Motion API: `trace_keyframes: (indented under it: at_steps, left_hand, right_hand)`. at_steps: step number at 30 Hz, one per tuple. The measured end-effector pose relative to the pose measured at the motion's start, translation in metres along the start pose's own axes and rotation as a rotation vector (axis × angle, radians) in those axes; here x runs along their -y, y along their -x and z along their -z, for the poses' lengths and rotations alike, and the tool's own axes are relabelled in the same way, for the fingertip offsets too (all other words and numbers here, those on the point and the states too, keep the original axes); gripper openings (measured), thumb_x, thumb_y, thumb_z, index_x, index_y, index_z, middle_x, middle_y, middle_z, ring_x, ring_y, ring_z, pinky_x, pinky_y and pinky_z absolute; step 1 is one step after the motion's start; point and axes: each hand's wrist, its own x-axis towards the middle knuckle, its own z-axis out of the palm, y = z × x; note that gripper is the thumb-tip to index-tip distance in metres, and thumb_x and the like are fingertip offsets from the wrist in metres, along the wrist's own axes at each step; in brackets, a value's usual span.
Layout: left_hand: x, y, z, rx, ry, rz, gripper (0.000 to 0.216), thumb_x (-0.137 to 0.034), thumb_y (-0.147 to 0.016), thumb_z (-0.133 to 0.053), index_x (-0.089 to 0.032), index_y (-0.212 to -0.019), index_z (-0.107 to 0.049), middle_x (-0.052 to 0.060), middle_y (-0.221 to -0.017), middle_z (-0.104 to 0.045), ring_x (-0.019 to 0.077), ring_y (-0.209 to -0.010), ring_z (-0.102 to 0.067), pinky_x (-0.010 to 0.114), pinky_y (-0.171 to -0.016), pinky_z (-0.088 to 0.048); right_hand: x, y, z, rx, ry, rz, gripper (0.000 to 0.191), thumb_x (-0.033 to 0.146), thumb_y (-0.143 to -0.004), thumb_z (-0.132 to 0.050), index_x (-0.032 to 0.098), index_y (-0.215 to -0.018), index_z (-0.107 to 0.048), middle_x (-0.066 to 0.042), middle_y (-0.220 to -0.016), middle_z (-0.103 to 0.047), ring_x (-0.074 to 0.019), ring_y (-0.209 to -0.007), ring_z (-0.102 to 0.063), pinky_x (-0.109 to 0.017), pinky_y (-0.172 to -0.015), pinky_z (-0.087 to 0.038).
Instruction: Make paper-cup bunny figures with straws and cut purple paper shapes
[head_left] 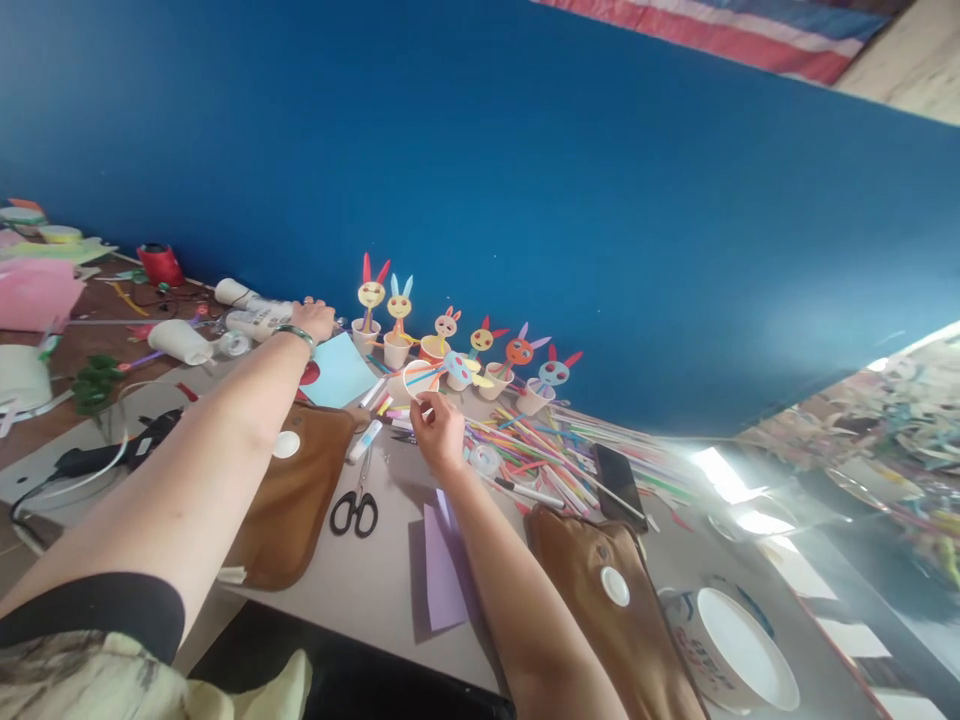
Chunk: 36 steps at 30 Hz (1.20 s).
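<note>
Six rabbit figures stand in line, a seventh leans from a held cup

From where I stand, the largest thing is the grey table, its far edge along the blue wall. Two brown pouches lie on it, one left and one right, both near the front edge; one white tub sits toward the right end. The right hand is in the middle, thumb and fingers closed on the near side of that one cup, just in front of the far-edge row. The left hand reaches toward the far edge with fingers bent, beside the white cups lying on their sides; I can't tell whether they grip anything. One pale blue sheet lies near that wrist, one folded purple paper beside the right forearm. One dark phone lies beyond the right pouch, and one pair of black-handled scissors beside the left pouch. Between scissors and purple paper, an open strip runs to the front edge, leaving room to move; right of the cup, loose coloured sticks crowd the tabletop.
</note>
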Motion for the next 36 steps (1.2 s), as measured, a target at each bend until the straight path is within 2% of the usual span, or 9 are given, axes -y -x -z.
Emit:
trace_keyframes:
  at_steps: [5, 10, 13, 17, 21, 25, 30, 32, 36]
  left_hand:
    - [0.012, -0.015, -0.007, 0.056, 0.017, 0.066, 0.059, -0.042, -0.086, -0.062, -0.017, -0.139, -0.059, 0.025, -0.145, -0.051, 0.0463, -0.134, -0.044, 0.058, -0.106, -0.034]
    - [0.021, -0.019, -0.01, 0.019, -0.001, 0.099, 0.062, -0.053, -0.085, -0.063, -0.017, -0.135, -0.06, 0.025, -0.141, -0.053, 0.0448, -0.129, -0.05, 0.056, -0.105, -0.037]
    - [0.026, -0.017, -0.007, 0.007, -0.013, 0.118, 0.059, -0.048, -0.088, -0.062, -0.014, -0.136, -0.059, 0.026, -0.141, -0.054, 0.0429, -0.127, -0.054, 0.051, -0.1, -0.043]
    - [0.038, -0.011, -0.002, 0.026, -0.067, 0.186, 0.046, -0.031, -0.093, -0.056, -0.01, -0.134, -0.061, 0.025, -0.139, -0.057, 0.0383, -0.124, -0.057, 0.046, -0.096, -0.046]
    - [0.052, -0.004, 0.005, 0.034, -0.107, 0.239, 0.037, -0.021, -0.096, -0.052, -0.003, -0.126, -0.064, 0.025, -0.135, -0.062, 0.0348, -0.123, -0.057, 0.052, -0.1, -0.041]
    - [0.062, -0.001, 0.019, 0.057, -0.154, 0.262, 0.04, -0.026, -0.092, -0.06, 0.004, -0.119, -0.064, 0.028, -0.129, -0.064, 0.0374, -0.123, -0.054, 0.057, -0.101, -0.039]
    - [0.048, 0.002, 0.029, 0.022, -0.15, 0.116, 0.04, -0.036, -0.087, -0.063, -0.008, -0.115, -0.07, 0.021, -0.13, -0.065, 0.0351, -0.128, -0.052, 0.044, -0.105, -0.037]
    - [0.035, 0.007, 0.02, 0.029, -0.113, 0.014, 0.036, -0.03, -0.084, -0.063, -0.008, -0.111, -0.072, 0.023, -0.127, -0.067, 0.0371, -0.128, -0.053, 0.048, -0.107, -0.035]
    - [0.013, 0.021, -0.015, 0.077, -0.062, -0.035, 0.033, -0.027, -0.082, -0.068, -0.007, -0.108, -0.073, 0.022, -0.126, -0.068, 0.0355, -0.131, -0.052, 0.05, -0.113, -0.03]
  right_hand:
    - [0.001, 0.002, 0.001, -0.011, 0.011, 0.02, 0.016, 0.029, -0.09, -0.054, 0.022, -0.092, -0.068, -0.001, -0.077, -0.069, -0.0137, -0.06, -0.056, -0.026, -0.066, -0.044]
    - [-0.001, 0.003, -0.001, -0.002, 0.006, 0.029, 0.016, 0.029, -0.09, -0.054, 0.021, -0.093, -0.068, -0.001, -0.077, -0.069, -0.014, -0.061, -0.057, -0.026, -0.064, -0.044]
    - [-0.001, 0.003, -0.001, -0.013, 0.002, 0.02, 0.016, 0.029, -0.09, -0.054, 0.021, -0.093, -0.067, -0.001, -0.077, -0.069, -0.014, -0.061, -0.057, -0.026, -0.064, -0.045]
    - [0.003, 0.003, 0.0, -0.005, 0.001, 0.02, 0.015, 0.029, -0.089, -0.054, 0.021, -0.092, -0.067, -0.001, -0.076, -0.069, -0.0135, -0.059, -0.056, -0.026, -0.066, -0.045]
    - [0.006, 0.002, 0.001, 0.003, -0.004, 0.018, 0.015, 0.029, -0.089, -0.055, 0.022, -0.093, -0.068, -0.001, -0.077, -0.07, -0.0138, -0.059, -0.056, -0.027, -0.066, -0.045]
    - [0.006, 0.001, 0.002, -0.008, -0.017, 0.003, 0.017, 0.031, -0.089, -0.054, 0.022, -0.092, -0.068, -0.001, -0.075, -0.069, -0.0137, -0.057, -0.055, -0.027, -0.064, -0.044]
    - [0.005, 0.0, 0.002, 0.007, -0.038, -0.031, 0.019, 0.035, -0.09, -0.055, 0.021, -0.093, -0.067, -0.001, -0.072, -0.068, -0.0141, -0.057, -0.056, -0.027, -0.063, -0.044]
    - [0.006, 0.0, 0.001, 0.011, -0.042, -0.033, 0.019, 0.035, -0.089, -0.055, 0.02, -0.092, -0.067, -0.001, -0.072, -0.068, -0.0139, -0.056, -0.056, -0.027, -0.062, -0.043]
    - [0.007, 0.0, 0.001, 0.019, -0.052, -0.027, 0.02, 0.036, -0.089, -0.056, 0.02, -0.093, -0.067, -0.001, -0.073, -0.068, -0.0137, -0.054, -0.056, -0.027, -0.061, -0.044]
